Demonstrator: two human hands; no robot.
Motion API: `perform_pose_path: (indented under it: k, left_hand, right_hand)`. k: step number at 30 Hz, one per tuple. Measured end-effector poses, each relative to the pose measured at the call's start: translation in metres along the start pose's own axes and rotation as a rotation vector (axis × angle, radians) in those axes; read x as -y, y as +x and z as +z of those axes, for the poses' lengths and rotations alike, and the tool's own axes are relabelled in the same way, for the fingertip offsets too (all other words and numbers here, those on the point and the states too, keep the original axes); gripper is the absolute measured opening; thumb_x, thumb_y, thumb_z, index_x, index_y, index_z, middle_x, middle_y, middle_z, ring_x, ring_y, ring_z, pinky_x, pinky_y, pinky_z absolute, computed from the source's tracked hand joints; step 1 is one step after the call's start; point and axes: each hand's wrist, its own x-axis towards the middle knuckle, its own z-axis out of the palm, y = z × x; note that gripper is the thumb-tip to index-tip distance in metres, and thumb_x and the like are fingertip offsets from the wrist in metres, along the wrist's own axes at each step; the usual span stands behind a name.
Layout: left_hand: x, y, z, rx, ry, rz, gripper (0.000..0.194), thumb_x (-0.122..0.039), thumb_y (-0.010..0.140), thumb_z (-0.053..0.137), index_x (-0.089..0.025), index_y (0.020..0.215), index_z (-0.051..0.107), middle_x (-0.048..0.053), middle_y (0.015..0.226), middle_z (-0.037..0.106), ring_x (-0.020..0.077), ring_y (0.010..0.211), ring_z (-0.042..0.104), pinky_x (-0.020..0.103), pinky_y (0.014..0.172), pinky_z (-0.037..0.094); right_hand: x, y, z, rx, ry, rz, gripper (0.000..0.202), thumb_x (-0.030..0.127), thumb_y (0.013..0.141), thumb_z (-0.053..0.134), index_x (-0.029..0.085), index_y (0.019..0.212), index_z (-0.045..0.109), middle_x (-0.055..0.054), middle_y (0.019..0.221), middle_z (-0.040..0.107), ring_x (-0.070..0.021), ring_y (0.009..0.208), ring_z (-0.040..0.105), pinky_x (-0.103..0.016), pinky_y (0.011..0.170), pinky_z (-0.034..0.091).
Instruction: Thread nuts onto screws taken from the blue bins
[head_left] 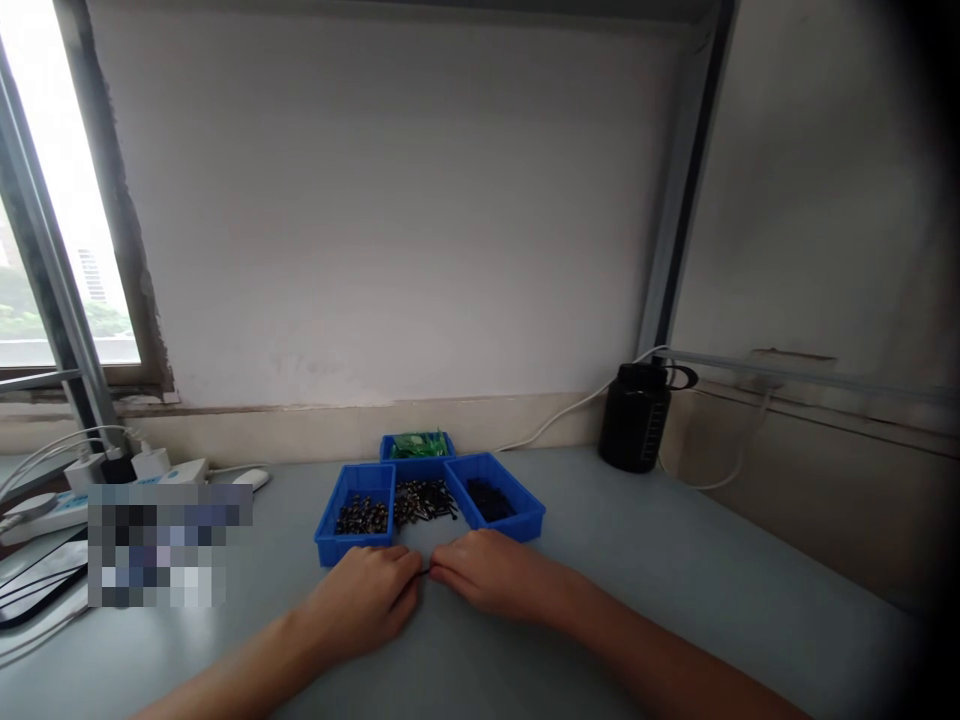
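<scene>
- Left hand (367,595) palm down on the grey table (675,560), fingers curled in, fingertips pinched toward the other hand.
- Right hand (487,570) also palm down on the table, fingertips facing the left ones, nearly touching.
- Thin dark small part (425,572) sits between the two sets of fingertips; both grips look pinched on it, but too small to tell what it is.
- That part lies just in front of the trays, at the near edge of a loose pile of dark metal screws (424,500) on the table.
- Left blue tray (330,530) just beyond the left hand, holds shiny dark pieces.
- Right blue tray (525,515) just beyond the right hand, holds black small parts.
- Rear blue tray (386,445) behind the pile, holds green items (417,445).
- Black bottle (636,420) upright at the right rear of the table, near the wall, white cable (570,408) running behind it.
- White power strip (45,510) with plugs at the far left; blurred patch beside it.
- Window (60,200) top left, plain wall behind the table.
</scene>
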Motion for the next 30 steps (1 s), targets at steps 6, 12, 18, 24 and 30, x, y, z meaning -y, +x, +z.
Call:
perform_pose_path:
  k: [6,12,18,24,30]
  left_hand:
    - [0.0007,-0.0002,0.0,-0.024,-0.014,0.015,0.017,-0.019,0.086,0.038,-0.018,0.078,0.053,0.002,0.075,0.06,0.0168,0.067,0.059,0.025,0.059,0.042]
    - [0.0011,-0.0005,-0.0017,-0.094,-0.043,0.055,0.018,-0.02,0.089,0.037,-0.018,0.08,0.052,0.002,0.075,0.059,0.0153,0.066,0.058,0.024,0.059,0.042]
    - [-0.0026,-0.002,-0.0064,-0.102,-0.036,0.144,0.017,-0.021,0.09,0.038,-0.019,0.08,0.051,0.001,0.075,0.058,0.0144,0.066,0.056,0.023,0.057,0.04]
    - [-0.0031,-0.0023,-0.006,-0.101,-0.029,0.162,0.018,-0.024,0.091,0.037,-0.019,0.082,0.052,0.001,0.076,0.059,0.0147,0.067,0.056,0.023,0.059,0.04]
    - [-0.0022,-0.0022,-0.0054,-0.11,0.007,0.142,0.019,-0.023,0.091,0.036,-0.019,0.081,0.052,0.001,0.075,0.06,0.0157,0.068,0.057,0.025,0.059,0.04]
  right_hand:
    - [-0.0022,-0.0003,0.0031,0.02,0.011,-0.003,0.029,0.028,0.092,0.038,0.018,0.081,0.062,-0.003,0.076,0.067,-0.0179,0.069,0.061,-0.025,0.056,0.039]
    - [0.0006,0.0009,0.0032,0.03,0.029,-0.014,0.029,0.029,0.092,0.038,0.017,0.084,0.063,-0.004,0.078,0.067,-0.0175,0.069,0.061,-0.025,0.057,0.039]
    - [0.0049,0.0018,0.0022,0.047,0.057,-0.055,0.032,0.027,0.092,0.035,0.015,0.081,0.063,-0.005,0.075,0.067,-0.0168,0.065,0.06,-0.024,0.055,0.039]
    - [0.0022,0.0019,0.0048,0.041,0.067,-0.052,0.028,0.025,0.09,0.039,0.015,0.079,0.063,-0.005,0.076,0.067,-0.0178,0.068,0.061,-0.024,0.057,0.04]
    - [0.0019,0.002,0.0043,0.017,0.037,-0.045,0.029,0.027,0.09,0.039,0.016,0.08,0.064,-0.004,0.074,0.067,-0.0168,0.066,0.06,-0.024,0.055,0.038]
